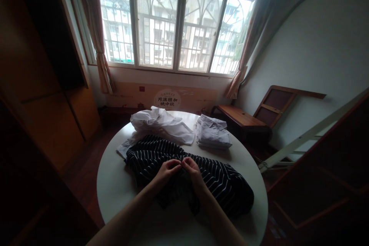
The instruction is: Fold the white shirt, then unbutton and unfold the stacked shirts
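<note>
While pinched at its near middle by both hands, striped garment (213, 180) lies spread across round white table (115, 184), toward the near edge. Left hand (166, 171) and right hand (192, 170) almost touching, fingertips closed narrowly on a small fold or fastening of the cloth; exact item between the fingers too small to tell. Hands set close together, probably to work one small spot at the garment's front. Fabric dark with thin white stripes, soft, rumpled, bunched at the right end. Behind it, touching its far edge: loose white garment (161, 125), unfolded. Just right of that: folded pale shirts (212, 134), neatly stacked, apart from the striped piece. Barred window (173, 23) beyond gives backlight.
</note>
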Available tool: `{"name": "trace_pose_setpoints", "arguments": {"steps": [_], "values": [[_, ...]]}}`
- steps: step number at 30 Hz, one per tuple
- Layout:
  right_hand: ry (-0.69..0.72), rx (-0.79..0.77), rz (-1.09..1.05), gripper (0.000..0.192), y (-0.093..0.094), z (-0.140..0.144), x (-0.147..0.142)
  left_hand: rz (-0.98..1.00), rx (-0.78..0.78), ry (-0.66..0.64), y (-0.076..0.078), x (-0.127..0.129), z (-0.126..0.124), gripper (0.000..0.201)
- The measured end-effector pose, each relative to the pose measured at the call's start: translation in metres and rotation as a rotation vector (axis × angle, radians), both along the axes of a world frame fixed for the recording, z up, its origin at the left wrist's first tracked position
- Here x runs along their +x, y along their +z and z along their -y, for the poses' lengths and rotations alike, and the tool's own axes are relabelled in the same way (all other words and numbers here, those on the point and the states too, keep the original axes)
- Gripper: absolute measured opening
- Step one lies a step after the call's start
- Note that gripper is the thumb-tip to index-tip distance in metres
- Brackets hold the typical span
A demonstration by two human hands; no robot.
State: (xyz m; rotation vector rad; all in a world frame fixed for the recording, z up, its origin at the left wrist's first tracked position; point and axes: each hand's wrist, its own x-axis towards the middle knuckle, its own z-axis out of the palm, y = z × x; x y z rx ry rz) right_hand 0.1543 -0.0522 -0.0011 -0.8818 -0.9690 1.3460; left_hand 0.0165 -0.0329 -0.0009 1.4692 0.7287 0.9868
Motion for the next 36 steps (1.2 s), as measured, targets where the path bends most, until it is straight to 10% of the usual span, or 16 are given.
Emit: {"name": "trace_pose_setpoints", "arguments": {"steps": [36], "values": [[0.008, -0.095, -0.114, 0.031, -0.0013, 0.0023, -0.001, -0.012, -0.012, 0.025, 0.0006, 0.0021, -0.0005, 0.029]]}}
